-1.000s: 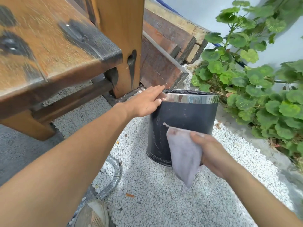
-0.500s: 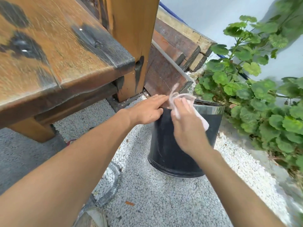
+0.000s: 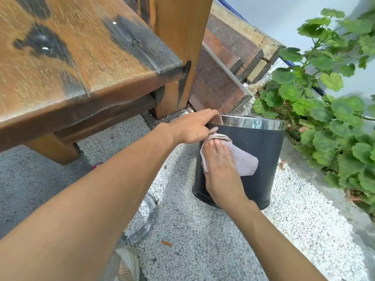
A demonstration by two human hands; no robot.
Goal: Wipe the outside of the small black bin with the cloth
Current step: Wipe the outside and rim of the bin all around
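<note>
Here the small black bin [image 3: 263, 155], centre-right on white gravel [image 3: 192, 230], looks light and tippable, so the left hand [image 3: 190, 128], fingers straight, steadies its chrome rim [image 3: 259, 123] while the flat right hand [image 3: 221, 171] presses the soft cloth [image 3: 245, 161] against its wall.

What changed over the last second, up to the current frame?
The right hand carried the pale pink cloth from dangling in front of the small black cylindrical bin up to its shiny metal rim, then down onto the bin's near-left wall, where flat fingers now press it. The left hand stayed on the rim; the bin stayed upright on the white gravel.
</note>
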